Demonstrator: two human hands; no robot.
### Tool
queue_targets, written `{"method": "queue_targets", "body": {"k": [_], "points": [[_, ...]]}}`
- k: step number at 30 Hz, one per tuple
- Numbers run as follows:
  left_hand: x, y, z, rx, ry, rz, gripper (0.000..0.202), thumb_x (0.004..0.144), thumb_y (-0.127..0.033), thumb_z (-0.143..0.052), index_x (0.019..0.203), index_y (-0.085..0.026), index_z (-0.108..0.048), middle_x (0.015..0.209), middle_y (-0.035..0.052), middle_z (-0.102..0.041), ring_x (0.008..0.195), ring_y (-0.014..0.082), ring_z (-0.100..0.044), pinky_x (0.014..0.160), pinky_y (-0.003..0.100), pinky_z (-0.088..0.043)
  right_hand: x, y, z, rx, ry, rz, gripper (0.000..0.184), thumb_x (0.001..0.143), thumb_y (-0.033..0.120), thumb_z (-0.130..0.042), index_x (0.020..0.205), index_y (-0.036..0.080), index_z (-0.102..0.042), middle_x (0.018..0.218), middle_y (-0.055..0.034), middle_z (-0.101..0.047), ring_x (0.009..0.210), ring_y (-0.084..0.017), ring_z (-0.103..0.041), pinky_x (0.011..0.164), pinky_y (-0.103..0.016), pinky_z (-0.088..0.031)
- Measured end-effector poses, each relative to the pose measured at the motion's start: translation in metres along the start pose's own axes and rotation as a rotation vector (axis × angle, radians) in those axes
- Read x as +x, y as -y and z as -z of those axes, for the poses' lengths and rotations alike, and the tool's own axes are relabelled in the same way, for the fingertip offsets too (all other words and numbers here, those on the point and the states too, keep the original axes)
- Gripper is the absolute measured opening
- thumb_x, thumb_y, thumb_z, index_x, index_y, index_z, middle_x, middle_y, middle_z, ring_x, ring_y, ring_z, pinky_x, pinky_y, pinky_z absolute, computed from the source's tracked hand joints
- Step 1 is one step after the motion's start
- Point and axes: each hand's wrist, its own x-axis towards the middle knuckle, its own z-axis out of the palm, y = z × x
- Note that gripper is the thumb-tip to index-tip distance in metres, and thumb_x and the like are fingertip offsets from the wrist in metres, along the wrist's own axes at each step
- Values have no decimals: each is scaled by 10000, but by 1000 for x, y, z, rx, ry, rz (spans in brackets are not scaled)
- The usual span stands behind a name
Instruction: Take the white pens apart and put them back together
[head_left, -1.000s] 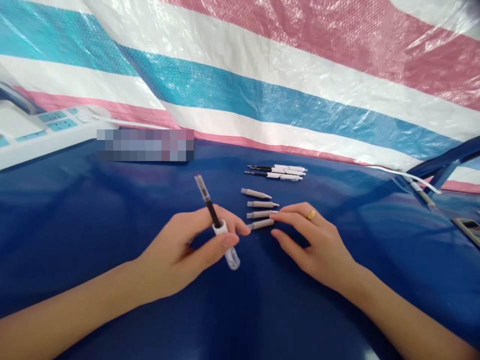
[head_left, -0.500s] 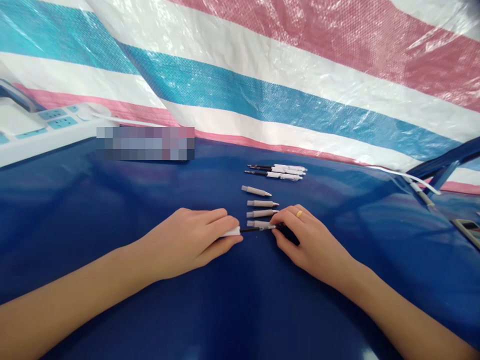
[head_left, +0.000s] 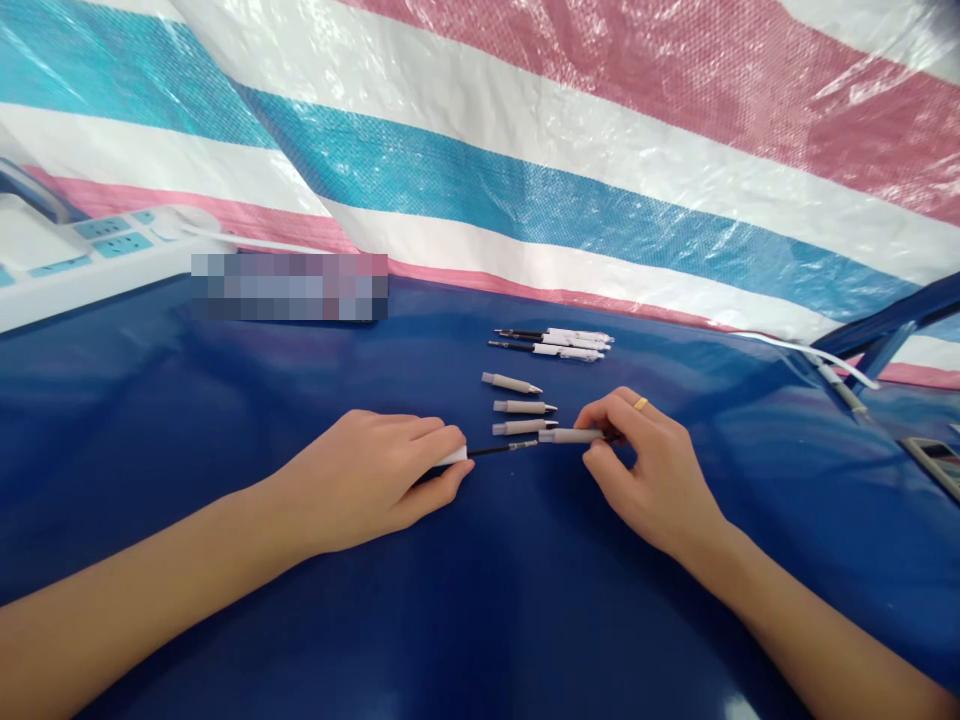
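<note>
My left hand (head_left: pixel 409 465) is closed around a white pen barrel with its dark refill (head_left: pixel 491 450) sticking out to the right. Between the fingertips of my right hand (head_left: pixel 637 460) is a grey pen grip section (head_left: pixel 570 436), its clear end facing left. That end lies close to the tip of the refill; I cannot tell whether they touch. Three similar grip sections (head_left: pixel 517 408) lie in a column just beyond. Farther back rest several white pen barrels (head_left: pixel 574 345) with dark refills pointing left.
Everything lies on a glossy blue table (head_left: pixel 450 620). A white power strip (head_left: pixel 112 255) stands at the back left beside a pixelated box (head_left: pixel 292 288). Striped plastic sheeting (head_left: pixel 480 160) hangs behind. A white cable (head_left: pixel 810 350) and a phone-like object (head_left: pixel 934 462) are at the right.
My right hand has moved right and slightly away, and the nearest grip section is now lifted in its fingers. My left hand has shifted slightly left with the barrel and refill.
</note>
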Motion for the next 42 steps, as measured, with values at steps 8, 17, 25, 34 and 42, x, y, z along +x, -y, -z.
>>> {"method": "queue_targets", "body": {"k": [8,17,25,34,42], "points": [[-1,0,-1,-7,9,5,245,990,-345,-385,924,-207,-578,742,-35,-616,655,128,-610,553,271,-341,1,0,2,-3,20,5,150,753,83,-487,795,203,-567,745,28,-490,643,-118,-483,599,-263,-387],[0,1,-2,70,-50,-60,234,999,-364,-403,979,-214,-580,727,-40,-592,636,130,-606,527,275,-335,-3,3,-2,112,155,81,185,786,67,-505,890,197,-585,839,12,-534,707,-116,-523,669,-257,-423],[0,-4,-2,125,-73,-99,291,1019,-381,-351,1013,-214,-589,690,-44,-534,522,105,-558,425,266,-260,-4,0,-3,223,221,189,185,881,119,-536,1030,206,-605,950,-10,-599,808,-112,-564,735,-226,-453],[-2,-9,-5,57,-100,-112,243,1016,-335,-382,1040,-187,-573,692,-47,-571,573,114,-619,435,258,-326,-6,4,-5,286,210,189,92,923,172,-578,975,230,-625,877,36,-679,778,-82,-624,744,-163,-462],[-1,-9,-4,42,-97,-116,220,1011,-321,-398,1025,-189,-574,710,-43,-595,600,117,-637,458,249,-369,-9,3,-8,195,237,245,130,892,155,-618,1006,216,-631,891,15,-682,792,-102,-638,747,-178,-472]]}}
